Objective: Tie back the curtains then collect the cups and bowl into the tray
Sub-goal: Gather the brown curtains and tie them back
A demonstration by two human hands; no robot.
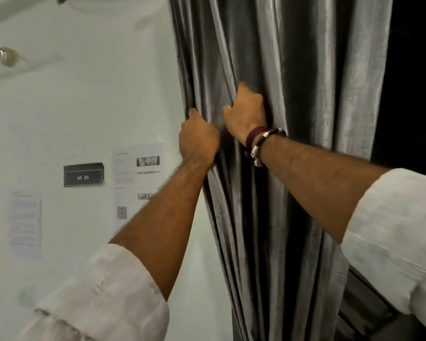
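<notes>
Grey curtain [293,82] hanging vertical — hands [244,112] gripping folds

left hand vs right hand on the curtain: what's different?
The left hand grips the curtain's left edge; the right hand grips folds further in. The left hand sits lower, the right hand higher. The left wrist is bare; the right wrist wears bracelets. Shared: both have fingers curled into the grey fabric, and both forearms have white sleeves rolled up.
</notes>
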